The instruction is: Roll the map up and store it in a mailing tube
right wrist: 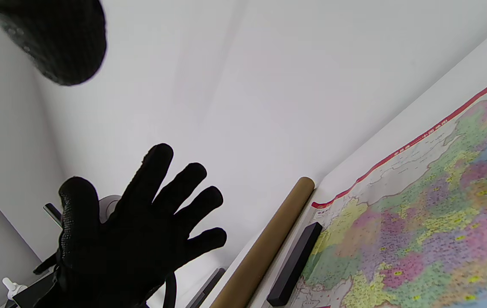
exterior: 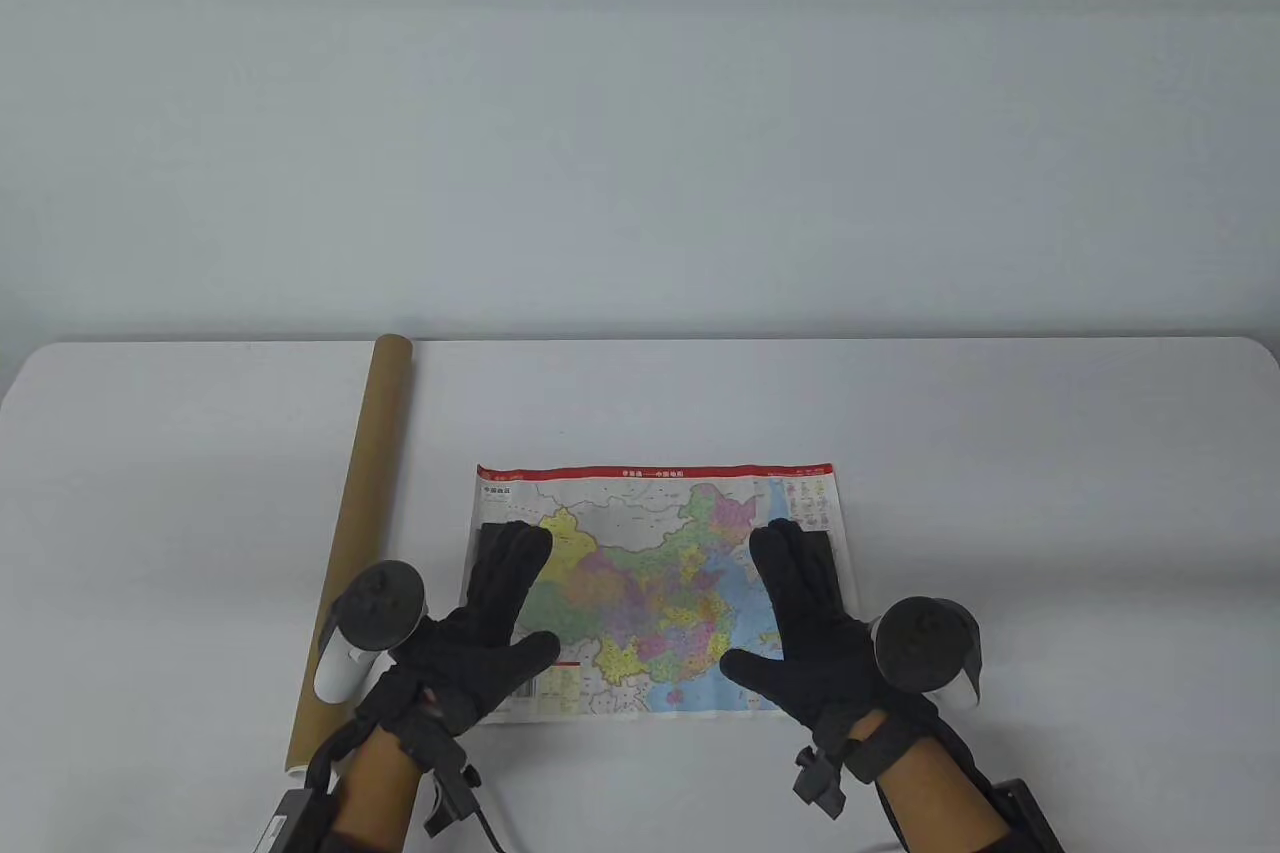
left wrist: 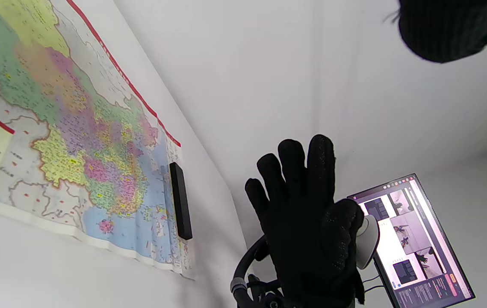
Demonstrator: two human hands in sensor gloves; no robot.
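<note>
The map (exterior: 660, 593) lies flat and unrolled on the white table (exterior: 1000, 493), with a black bar (left wrist: 180, 201) on each side edge, and the brown mailing tube (exterior: 355, 533) lies just beside it on the left. Both hands are above the map with the fingers spread and hold nothing — the left hand (exterior: 485, 628) over its left part, the right hand (exterior: 810, 633) over its right part.

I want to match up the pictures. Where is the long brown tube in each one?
Table view: the brown tube lies left of the map, running from the table's far edge toward the near left.
Left wrist view: not in it.
Right wrist view: the tube slants along the bottom middle, beside a black bar at the map's edge.
Shared landmark: the map's red top border.
</note>
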